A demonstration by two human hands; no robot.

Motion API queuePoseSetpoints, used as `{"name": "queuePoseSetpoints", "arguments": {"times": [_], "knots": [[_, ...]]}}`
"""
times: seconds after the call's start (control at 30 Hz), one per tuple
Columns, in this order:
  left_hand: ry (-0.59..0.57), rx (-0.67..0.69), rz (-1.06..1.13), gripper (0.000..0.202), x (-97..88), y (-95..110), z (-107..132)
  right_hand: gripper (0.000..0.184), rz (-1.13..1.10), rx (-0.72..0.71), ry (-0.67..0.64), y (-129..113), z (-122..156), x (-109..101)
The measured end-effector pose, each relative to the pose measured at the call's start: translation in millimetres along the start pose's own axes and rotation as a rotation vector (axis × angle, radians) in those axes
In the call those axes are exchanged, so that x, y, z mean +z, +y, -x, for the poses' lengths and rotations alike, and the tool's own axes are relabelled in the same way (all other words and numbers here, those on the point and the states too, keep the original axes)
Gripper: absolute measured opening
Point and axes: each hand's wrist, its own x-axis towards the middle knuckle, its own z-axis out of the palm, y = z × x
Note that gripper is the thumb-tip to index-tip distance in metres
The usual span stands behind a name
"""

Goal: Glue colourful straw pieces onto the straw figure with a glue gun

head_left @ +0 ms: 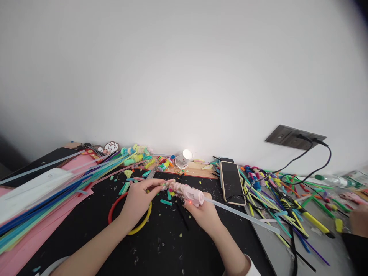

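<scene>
My right hand [204,214] is wrapped round a pale pink hot glue gun [193,194] with a small red light. A long translucent glue stick [244,214] juts out of its rear toward the right. My left hand [140,199] is closed in a pinch at the front end of the gun; what lies between its fingertips is too small to make out. Small coloured bits show around the gun's nose. Under my left wrist lies a red and yellow ring [148,214]. Short turquoise pipe-cleaner pieces [166,202] are scattered close to both hands on the black table [161,253].
Bundled pipe cleaners [69,191] lie on pink sheets at left. A paper cup [187,155] stands by the wall. A phone [232,182], yellow-black pliers [312,220], loose pipe cleaners and a bottle [333,180] are at right. Cables hang from a socket [293,137]. Another person's hand [359,222] is far right.
</scene>
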Motion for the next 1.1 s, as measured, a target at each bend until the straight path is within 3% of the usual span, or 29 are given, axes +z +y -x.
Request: {"name": "queuePoseSetpoints", "arguments": {"times": [0.2,1.1], "knots": [[0.048,0.067,-0.026,0.024,0.0,-1.0,-0.8,0.013,0.008,0.011,0.016,-0.3,-0.3,-0.4],[0.051,0.085,-0.042,0.027,-1.5,1.7,-1.0,0.019,0.165,0.012,0.071,3.2,-2.6,-3.2]]}}
